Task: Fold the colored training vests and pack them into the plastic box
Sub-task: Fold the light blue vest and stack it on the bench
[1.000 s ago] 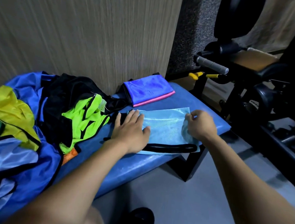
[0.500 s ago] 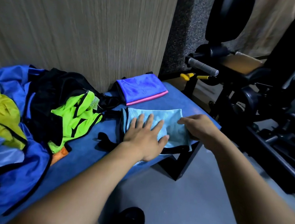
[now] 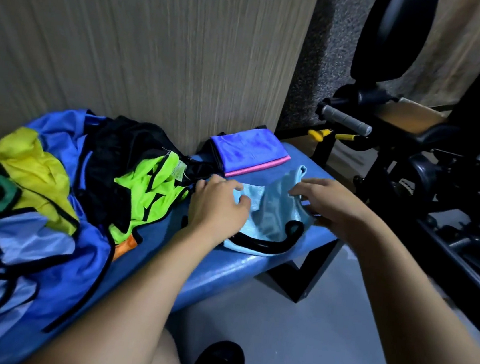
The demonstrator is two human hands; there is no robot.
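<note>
— Vest? Where is it?
— Light blue vest lies on the bench, near its right end.
— And the hands?
— Left hand pinches its left edge; right hand hovers over it, fingers loosely spread, holding nothing.

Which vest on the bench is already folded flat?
The purple vest with the pink edge, against the wall. It lies as a neat rectangle; the light blue vest is mid-fold, and the neon green vest lies crumpled.

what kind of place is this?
Likely a gym: a padded blue bench holding vests, and beside it a black exercise machine with a grey grip handle and yellow adjustment knob.
</note>
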